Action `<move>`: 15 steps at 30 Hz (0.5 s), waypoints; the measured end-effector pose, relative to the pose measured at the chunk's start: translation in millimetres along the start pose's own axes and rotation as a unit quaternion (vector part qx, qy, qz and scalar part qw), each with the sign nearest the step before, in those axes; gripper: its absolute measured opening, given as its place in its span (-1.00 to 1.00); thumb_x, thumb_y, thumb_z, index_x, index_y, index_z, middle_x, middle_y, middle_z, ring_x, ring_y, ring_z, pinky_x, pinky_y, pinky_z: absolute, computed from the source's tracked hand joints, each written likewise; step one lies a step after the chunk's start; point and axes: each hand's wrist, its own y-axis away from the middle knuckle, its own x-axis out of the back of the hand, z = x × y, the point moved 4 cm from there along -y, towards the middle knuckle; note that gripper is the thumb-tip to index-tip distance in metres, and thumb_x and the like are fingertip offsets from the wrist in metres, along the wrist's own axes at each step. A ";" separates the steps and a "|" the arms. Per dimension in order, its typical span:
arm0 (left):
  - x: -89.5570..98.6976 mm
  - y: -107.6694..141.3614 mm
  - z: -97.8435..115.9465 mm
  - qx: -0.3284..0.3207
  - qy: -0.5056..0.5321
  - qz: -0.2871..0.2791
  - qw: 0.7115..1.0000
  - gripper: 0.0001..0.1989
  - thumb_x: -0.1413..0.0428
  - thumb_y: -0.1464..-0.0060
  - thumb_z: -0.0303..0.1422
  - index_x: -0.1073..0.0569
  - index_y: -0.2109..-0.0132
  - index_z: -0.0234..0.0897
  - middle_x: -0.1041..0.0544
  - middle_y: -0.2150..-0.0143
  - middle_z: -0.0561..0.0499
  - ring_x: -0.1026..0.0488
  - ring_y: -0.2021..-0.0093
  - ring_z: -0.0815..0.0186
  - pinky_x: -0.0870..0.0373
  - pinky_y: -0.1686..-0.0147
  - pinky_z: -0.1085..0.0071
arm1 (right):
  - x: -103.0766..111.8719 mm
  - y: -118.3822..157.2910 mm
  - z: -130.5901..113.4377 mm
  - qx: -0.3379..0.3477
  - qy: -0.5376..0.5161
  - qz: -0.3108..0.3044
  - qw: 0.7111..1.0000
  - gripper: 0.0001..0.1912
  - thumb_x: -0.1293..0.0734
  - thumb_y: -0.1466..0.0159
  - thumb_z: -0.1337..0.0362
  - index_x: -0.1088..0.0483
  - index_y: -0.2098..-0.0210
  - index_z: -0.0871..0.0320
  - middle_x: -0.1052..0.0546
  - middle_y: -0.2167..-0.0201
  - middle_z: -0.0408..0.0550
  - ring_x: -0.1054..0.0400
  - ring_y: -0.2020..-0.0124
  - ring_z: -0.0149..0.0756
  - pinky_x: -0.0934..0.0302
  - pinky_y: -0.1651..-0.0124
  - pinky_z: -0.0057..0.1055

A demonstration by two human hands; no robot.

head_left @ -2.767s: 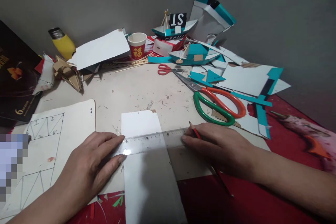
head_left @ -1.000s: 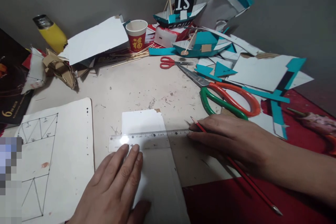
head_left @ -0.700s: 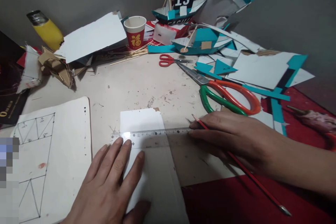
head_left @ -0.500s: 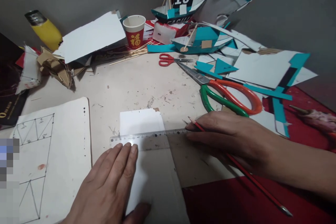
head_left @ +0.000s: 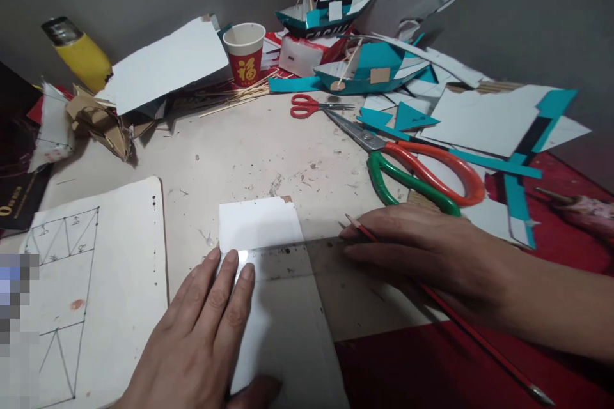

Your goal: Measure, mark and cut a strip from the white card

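Note:
A long strip of white card (head_left: 283, 339) lies in front of me, its far end ragged with a brown patch. Across it rests a clear plastic ruler (head_left: 283, 259). My left hand (head_left: 206, 313) lies flat, fingers stretched, pressing the ruler's left end and the card's left edge. On the other side, my right hand (head_left: 422, 249) grips a red pencil (head_left: 460, 323), its sharpened tip pointing up and left. The thumb and finger of that hand also meet the ruler's right end; whether they pinch it is hidden.
Large scissors (head_left: 412, 169) with orange and green handles lie beyond my right hand, near small red scissors (head_left: 311, 107). A notebook (head_left: 125, 268) with drawn figures lies left. Behind are a paper cup (head_left: 245, 57), card boats (head_left: 374, 73), a yellow bottle (head_left: 86, 61) and card scraps (head_left: 484, 118).
The ruler has slid slightly to the right, so its left end is now under my left fingers. Those fingers are spread a little more. The pencil remains in my right hand.

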 end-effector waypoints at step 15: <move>-0.5 5.4 8.0 -0.026 -0.022 0.009 0.999 -0.12 -0.04 -0.11 0.08 -0.22 -0.26 -0.69 -0.40 -0.22 -0.39 -0.26 -0.22 -0.13 -0.08 -0.20 0.13 | -2.8 2.1 -1.4 0.012 -0.001 0.026 1.000 -0.65 -0.10 -0.43 0.11 -0.47 0.10 0.04 -0.55 0.25 0.05 -0.46 0.23 -0.15 -0.35 0.33 -0.30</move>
